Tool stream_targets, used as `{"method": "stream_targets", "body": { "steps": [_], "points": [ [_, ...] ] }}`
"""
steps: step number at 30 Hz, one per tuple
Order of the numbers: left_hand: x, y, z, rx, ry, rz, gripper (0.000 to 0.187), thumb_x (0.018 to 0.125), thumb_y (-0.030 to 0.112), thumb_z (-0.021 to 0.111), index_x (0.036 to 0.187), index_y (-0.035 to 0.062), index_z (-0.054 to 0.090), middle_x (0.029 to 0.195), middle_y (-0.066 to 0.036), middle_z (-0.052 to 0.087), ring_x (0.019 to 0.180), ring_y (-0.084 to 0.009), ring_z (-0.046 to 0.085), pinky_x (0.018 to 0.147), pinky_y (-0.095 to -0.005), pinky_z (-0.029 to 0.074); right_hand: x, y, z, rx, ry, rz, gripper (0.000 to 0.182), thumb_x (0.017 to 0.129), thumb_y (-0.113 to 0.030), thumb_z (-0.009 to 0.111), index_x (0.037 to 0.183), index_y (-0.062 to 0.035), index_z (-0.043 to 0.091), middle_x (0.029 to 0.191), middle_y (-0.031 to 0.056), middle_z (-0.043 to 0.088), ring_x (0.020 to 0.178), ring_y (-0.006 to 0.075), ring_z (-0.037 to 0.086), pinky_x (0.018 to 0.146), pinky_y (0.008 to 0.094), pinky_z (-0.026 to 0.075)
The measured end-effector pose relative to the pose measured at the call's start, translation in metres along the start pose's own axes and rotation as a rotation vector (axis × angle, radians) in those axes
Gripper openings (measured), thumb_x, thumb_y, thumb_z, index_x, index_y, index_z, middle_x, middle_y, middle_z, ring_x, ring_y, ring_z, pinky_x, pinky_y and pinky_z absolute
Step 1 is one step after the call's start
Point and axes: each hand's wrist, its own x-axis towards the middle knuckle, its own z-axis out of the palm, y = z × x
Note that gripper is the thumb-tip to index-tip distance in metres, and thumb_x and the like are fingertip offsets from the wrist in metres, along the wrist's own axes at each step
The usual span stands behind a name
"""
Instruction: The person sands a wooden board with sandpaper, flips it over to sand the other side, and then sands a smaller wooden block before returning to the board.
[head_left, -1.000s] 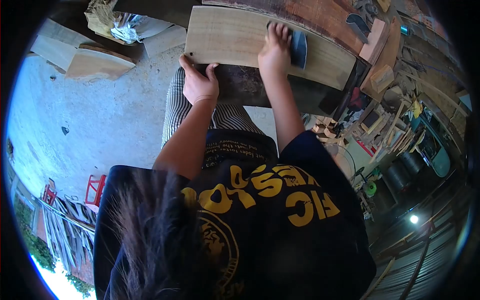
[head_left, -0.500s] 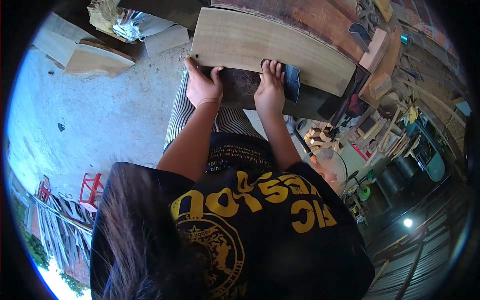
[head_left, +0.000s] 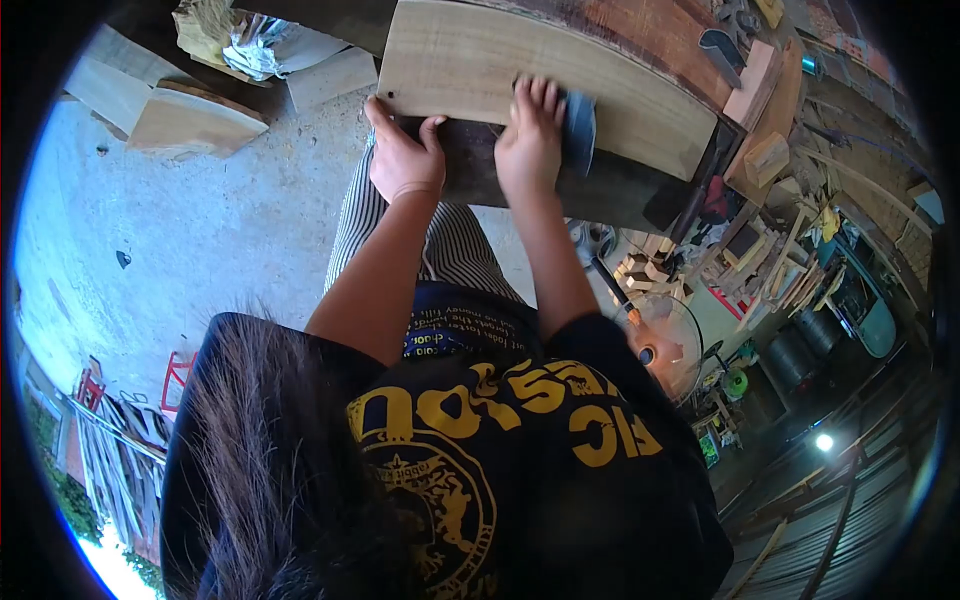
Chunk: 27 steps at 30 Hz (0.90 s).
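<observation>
A pale wooden board (head_left: 450, 60) with a small dark hole near its left end lies on the dark bench (head_left: 620, 185). My left hand (head_left: 405, 165) grips the board's near left corner, thumb along the near edge and fingers at the left end. Under the bent fingers of my right hand (head_left: 530, 140) is a dark sheet of sandpaper (head_left: 580, 130), pressed on the board's face near its front edge. Part of the sheet sticks out to the right of the hand, curling over the edge.
Behind the board lies a reddish-brown plank (head_left: 650, 35). Wood blocks (head_left: 750, 85) are at the right end of the bench. An orange fan (head_left: 660, 340) stands on the floor to the right. Wood offcuts (head_left: 195, 120) rest on the concrete floor (head_left: 230, 220) at left.
My right hand has slid the sandpaper slightly up and left over the board. The left hand keeps its grip at the corner. The view has shifted a little.
</observation>
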Motion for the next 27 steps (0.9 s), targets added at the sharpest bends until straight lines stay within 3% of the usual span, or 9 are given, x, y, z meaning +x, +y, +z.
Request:
{"method": "stream_targets", "body": {
  "steps": [5,11,17,21,24,27],
  "points": [
    [0.001,0.0,0.0,-0.025,0.016,0.012,0.086,0.081,0.051,0.057,0.139,0.0103,0.009,0.123,-0.021,0.053,0.096,-0.042,0.058,0.077,-0.0471,0.047,0.059,0.007,0.012,0.005,0.146,-0.008,0.04,0.086,-0.009,0.048,0.125,0.0003,0.046,0.13,0.0207,0.046,0.126,0.0363,0.038,0.105,0.0485,0.027],
    [0.003,0.005,-0.001,0.007,0.022,0.007,0.087,0.08,0.049,0.059,0.138,0.0063,0.012,0.122,-0.021,0.053,0.097,-0.0391,0.059,0.075,-0.0439,0.049,-0.038,-0.017,-0.001,0.0,-0.04,0.135,0.036,0.086,-0.008,0.048,0.121,0.0002,0.052,0.129,0.023,0.047,0.124,0.0388,0.04,0.105,0.048,0.028],
    [0.001,0.003,-0.002,-0.002,-0.009,-0.005,0.087,0.08,0.05,0.058,0.139,0.0061,0.011,0.121,-0.022,0.053,0.097,-0.0399,0.059,0.077,-0.0445,0.048,0.062,-0.001,0.014,-0.009,0.152,-0.017,0.033,0.086,-0.008,0.049,0.117,0.0026,0.05,0.13,0.0212,0.047,0.123,0.0391,0.04,0.104,0.0473,0.03],
    [0.001,0.004,-0.001,0.011,0.018,0.013,0.087,0.08,0.049,0.058,0.139,0.0056,0.011,0.122,-0.023,0.052,0.098,-0.0402,0.058,0.077,-0.0444,0.048,-0.005,-0.019,-0.003,-0.006,-0.042,0.042,0.036,0.085,-0.008,0.048,0.12,0.0028,0.048,0.132,0.0228,0.043,0.125,0.04,0.038,0.103,0.0499,0.03],
    [0.001,0.0,0.004,0.006,0.054,0.014,0.085,0.08,0.049,0.058,0.138,0.0092,0.01,0.122,-0.021,0.053,0.097,-0.041,0.058,0.078,-0.046,0.047,-0.036,-0.018,0.006,-0.02,-0.018,0.062,0.039,0.082,-0.007,0.051,0.121,0.0012,0.047,0.129,0.0228,0.046,0.124,0.039,0.038,0.103,0.0507,0.029],
    [0.002,0.0,0.005,0.002,0.068,0.012,0.084,0.081,0.05,0.058,0.139,0.0129,0.009,0.121,-0.019,0.055,0.096,-0.0415,0.059,0.078,-0.0472,0.047,0.036,-0.011,0.001,-0.042,0.061,-0.021,0.04,0.08,-0.003,0.051,0.119,0.0008,0.048,0.129,0.0207,0.046,0.124,0.0368,0.038,0.103,0.0493,0.029]
  ]
}}
